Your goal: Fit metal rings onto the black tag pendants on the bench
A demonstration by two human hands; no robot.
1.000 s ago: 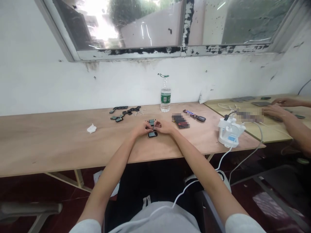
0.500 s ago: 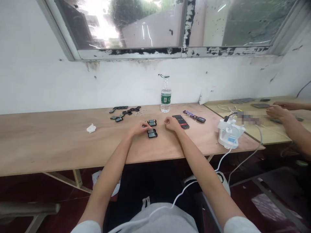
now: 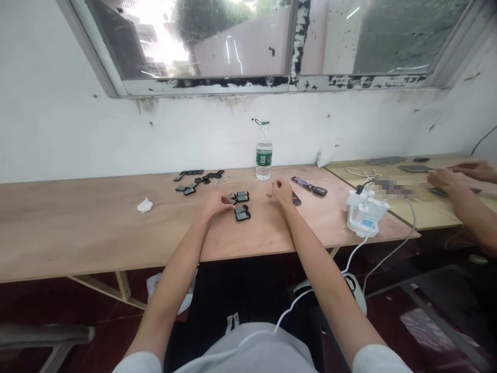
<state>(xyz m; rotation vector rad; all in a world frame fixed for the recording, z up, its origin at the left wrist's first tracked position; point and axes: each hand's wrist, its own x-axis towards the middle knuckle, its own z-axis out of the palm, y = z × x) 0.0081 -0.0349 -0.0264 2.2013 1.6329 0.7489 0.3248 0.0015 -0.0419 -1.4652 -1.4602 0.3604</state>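
Observation:
My left hand (image 3: 217, 204) rests on the table with its fingers stretched out, fingertips at the left edge of some small black rectangular pieces with grey faces (image 3: 243, 196). Two more such pieces (image 3: 243, 213) lie side by side just nearer to me. My right hand (image 3: 282, 192) is closed, its fingertips pressed together; whatever they hold is too small to make out. A tiny tan-coloured bit (image 3: 269, 195) shows on the table just left of that hand. Behind the right hand lies a dark phone (image 3: 296, 199), largely covered by the hand.
Further back are several more black pieces (image 3: 189, 191) and scattered small pale bits (image 3: 222, 181). A water bottle (image 3: 264, 161) stands near the wall. To the right are a wrapped bar (image 3: 302, 183), a black fob (image 3: 319, 191) and a white power strip (image 3: 363, 215). Crumpled tissue (image 3: 145, 205) lies left. Another person's hands (image 3: 446, 178) work at the far right.
My right hand has moved right and away from me, covering more of the phone and uncovering the tiny tan bit. My left hand has drawn slightly left, showing more of the black pieces.

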